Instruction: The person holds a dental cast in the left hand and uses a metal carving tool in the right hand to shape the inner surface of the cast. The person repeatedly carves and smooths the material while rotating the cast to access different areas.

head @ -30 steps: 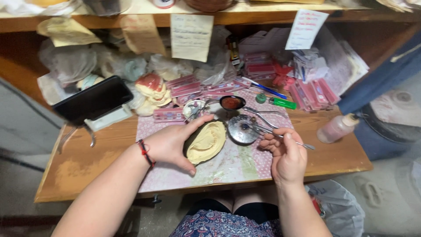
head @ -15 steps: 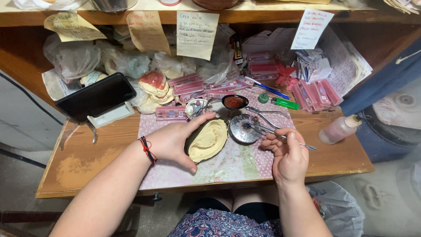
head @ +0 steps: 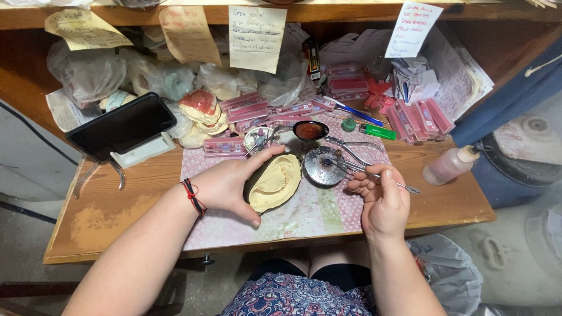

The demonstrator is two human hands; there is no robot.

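Observation:
My left hand (head: 225, 186) grips a yellow dental cast (head: 275, 182) that rests on the patterned mat (head: 304, 217), thumb at its top and fingers under its near edge. My right hand (head: 383, 202) holds a thin metal instrument (head: 374, 175) between thumb and fingers. Its tip reaches left to a small round metal dish (head: 322, 168) beside the cast. A metal spoon with red wax (head: 310, 131) lies just behind the dish.
A dark tablet (head: 122, 126) on a stand sits at the left of the wooden bench (head: 105, 210). Pink tooth-set strips (head: 246, 108), plastic bags, paper notes and a pink squeeze bottle (head: 448, 165) crowd the back and right. A bin bag (head: 451, 269) hangs below.
The view has shifted slightly. Both hands stay in place, the left on the cast and the right with the instrument at the metal dish.

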